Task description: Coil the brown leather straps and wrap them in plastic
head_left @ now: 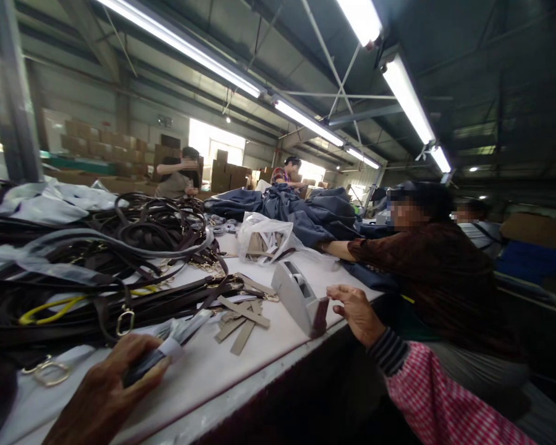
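Two hands work at the worktop edge: left hand, grip closed on a strap bundle, seemingly light and limp, best held at its white band; right hand, grip loosely open, fingertips at the tape dispenser.

Left hand gripped dark strap bundle. Right hand hovered just beside grey tape dispenser. White table bore heaped straps and cardboard strips.
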Motion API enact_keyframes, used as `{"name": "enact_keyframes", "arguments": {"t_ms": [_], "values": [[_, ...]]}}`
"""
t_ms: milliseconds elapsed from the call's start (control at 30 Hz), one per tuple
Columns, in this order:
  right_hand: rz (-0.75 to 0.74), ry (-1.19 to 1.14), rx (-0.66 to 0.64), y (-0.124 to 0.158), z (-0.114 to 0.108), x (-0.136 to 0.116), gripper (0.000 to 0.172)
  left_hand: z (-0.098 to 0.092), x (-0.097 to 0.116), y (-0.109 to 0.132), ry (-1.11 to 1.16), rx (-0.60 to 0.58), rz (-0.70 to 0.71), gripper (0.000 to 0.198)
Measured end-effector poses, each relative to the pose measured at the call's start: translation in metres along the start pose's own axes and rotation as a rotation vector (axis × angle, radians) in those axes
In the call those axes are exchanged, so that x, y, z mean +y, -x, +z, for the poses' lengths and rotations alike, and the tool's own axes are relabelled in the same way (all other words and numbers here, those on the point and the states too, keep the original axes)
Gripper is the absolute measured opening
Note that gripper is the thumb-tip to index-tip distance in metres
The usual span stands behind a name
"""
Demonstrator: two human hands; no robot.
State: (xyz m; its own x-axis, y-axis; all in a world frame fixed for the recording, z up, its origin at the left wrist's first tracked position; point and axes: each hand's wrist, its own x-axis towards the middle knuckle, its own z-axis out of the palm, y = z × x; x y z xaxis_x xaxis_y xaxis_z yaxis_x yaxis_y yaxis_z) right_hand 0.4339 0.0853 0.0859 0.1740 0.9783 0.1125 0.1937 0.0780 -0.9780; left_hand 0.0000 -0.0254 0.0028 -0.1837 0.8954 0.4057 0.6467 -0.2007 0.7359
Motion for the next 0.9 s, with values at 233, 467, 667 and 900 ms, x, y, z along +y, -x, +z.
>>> {"name": "enact_keyframes", "arguments": {"t_ms": [233, 467, 667, 900], "values": [[0.068, -0.109, -0.019, 0.035, 0.002, 0.036, 0.052, 0.002, -0.005, 0.000, 0.045, 0.016, -0.068, 0.041], [0.006, 0.016, 0.017, 0.029, -0.006, 0.050, 0.052, -0.013, 0.011, -0.001, 0.113, -0.004, -0.179, 0.042], [-0.013, 0.092, -0.091, 0.059, 0.012, 0.048, 0.050, -0.014, 0.031, 0.000, 0.256, -0.020, -0.146, 0.028], [-0.019, -0.398, -0.583, 0.121, 0.177, -0.007, 0.040, -0.015, 0.032, 0.002, 0.286, 0.017, -0.154, 0.023]]}}
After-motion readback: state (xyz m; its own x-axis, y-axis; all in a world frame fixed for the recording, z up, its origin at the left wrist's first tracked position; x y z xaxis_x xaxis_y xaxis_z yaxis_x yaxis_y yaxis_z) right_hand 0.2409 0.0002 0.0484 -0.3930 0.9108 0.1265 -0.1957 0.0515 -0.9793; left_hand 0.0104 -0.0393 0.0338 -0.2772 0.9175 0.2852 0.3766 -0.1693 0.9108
